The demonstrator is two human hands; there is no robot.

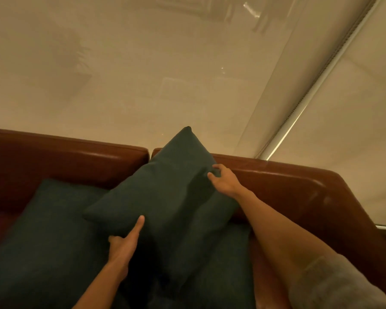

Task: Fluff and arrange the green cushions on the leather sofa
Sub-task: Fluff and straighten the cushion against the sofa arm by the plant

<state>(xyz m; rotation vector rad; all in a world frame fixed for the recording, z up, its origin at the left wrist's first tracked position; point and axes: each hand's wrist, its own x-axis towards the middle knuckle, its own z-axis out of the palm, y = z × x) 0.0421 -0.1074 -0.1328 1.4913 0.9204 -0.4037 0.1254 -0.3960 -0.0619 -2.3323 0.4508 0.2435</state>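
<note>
On inspection from my remote station, I found the held green cushion [165, 197] raised and tilted, one corner pointing up above the backrest of the brown leather sofa [276, 188], its lower part overlapping two other cushions. The left hand [125, 244] gripped the cushion's lower left edge: the thumb lay extended on the front face, and the remaining fingers curled under the edge, mostly hidden. The right hand [223, 181] gripped the upper right edge, with fingers bent and pinching a fold of the fabric; the thumb side was not clear to me. A grey sleeve [334, 284] covered the right upper arm. A second green cushion [45, 237] lay on the seat to the left, leaning toward the backrest. A third green cushion [223, 264] sat beneath the held one, partly covered. Behind the sofa hung a pale roller blind [143, 74].
</note>
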